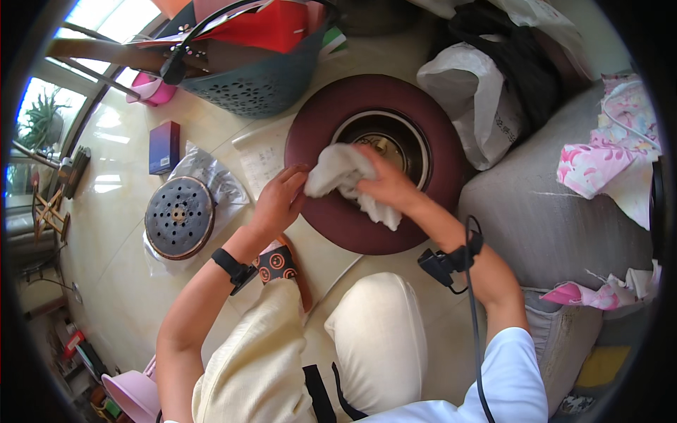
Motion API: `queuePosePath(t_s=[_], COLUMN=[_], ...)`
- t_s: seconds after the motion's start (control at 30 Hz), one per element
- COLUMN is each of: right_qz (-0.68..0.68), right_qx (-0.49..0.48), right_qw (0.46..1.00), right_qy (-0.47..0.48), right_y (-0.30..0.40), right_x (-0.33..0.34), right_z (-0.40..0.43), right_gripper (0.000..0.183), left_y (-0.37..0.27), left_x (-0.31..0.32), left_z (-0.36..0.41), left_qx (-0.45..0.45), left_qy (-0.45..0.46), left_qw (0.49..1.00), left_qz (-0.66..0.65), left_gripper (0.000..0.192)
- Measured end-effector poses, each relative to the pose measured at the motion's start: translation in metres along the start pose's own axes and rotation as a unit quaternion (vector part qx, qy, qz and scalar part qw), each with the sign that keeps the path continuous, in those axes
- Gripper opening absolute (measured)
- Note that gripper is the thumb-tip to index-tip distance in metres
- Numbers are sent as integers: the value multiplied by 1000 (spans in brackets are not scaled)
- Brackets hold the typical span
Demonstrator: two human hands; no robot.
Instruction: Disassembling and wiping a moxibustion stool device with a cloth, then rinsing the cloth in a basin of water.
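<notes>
A round maroon ring-shaped body [333,108] with a dark, metal-rimmed hollow in its middle sits on the floor in front of me. My right hand [389,180] holds a crumpled white cloth [338,166] over the near left part of the hollow. Part of the opening is hidden by the cloth and hand. Inside, small metal fittings [382,145] show at the bottom. My left hand [283,195] grips the left edge of the ring, close to the cloth. Left of it, a round perforated metal plate [180,218] lies on a clear plastic bag [225,182].
Beyond stands a teal plastic basket [254,87] of mixed items. A dark blue box [164,148] and a paper sheet [259,161] lie on the tiles. White plastic bags [460,79] and a grey sofa [550,211] crowd the right. A cord [338,283] runs across the floor.
</notes>
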State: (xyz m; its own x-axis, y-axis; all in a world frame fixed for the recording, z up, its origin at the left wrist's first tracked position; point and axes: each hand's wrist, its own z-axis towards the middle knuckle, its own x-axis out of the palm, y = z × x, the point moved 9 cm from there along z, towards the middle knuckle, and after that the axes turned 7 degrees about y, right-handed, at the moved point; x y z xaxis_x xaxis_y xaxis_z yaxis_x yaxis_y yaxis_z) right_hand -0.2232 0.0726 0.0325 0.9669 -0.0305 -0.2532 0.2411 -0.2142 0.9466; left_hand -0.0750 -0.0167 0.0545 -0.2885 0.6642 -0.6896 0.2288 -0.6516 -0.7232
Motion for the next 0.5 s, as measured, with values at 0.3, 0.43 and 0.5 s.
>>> queuePosePath(t_s=[0.3,0.43,0.5], right_qz=[-235,-423,-412], right_qx=[91,55,57], right_qw=[967,897,900], right_qy=[32,-114,-130], right_y=[-18,12,20], right_x=[-15,-78,-82], right_z=[-84,-102,-102], right_gripper=[56,51,54], left_y=[-34,-54,-62], left_x=[33,86,109], left_z=[2,7,9], left_qx=[97,125,172], left_qy=[70,200,215], left_qw=[992,969,954], left_qz=[43,76,118], left_gripper=[36,65,61])
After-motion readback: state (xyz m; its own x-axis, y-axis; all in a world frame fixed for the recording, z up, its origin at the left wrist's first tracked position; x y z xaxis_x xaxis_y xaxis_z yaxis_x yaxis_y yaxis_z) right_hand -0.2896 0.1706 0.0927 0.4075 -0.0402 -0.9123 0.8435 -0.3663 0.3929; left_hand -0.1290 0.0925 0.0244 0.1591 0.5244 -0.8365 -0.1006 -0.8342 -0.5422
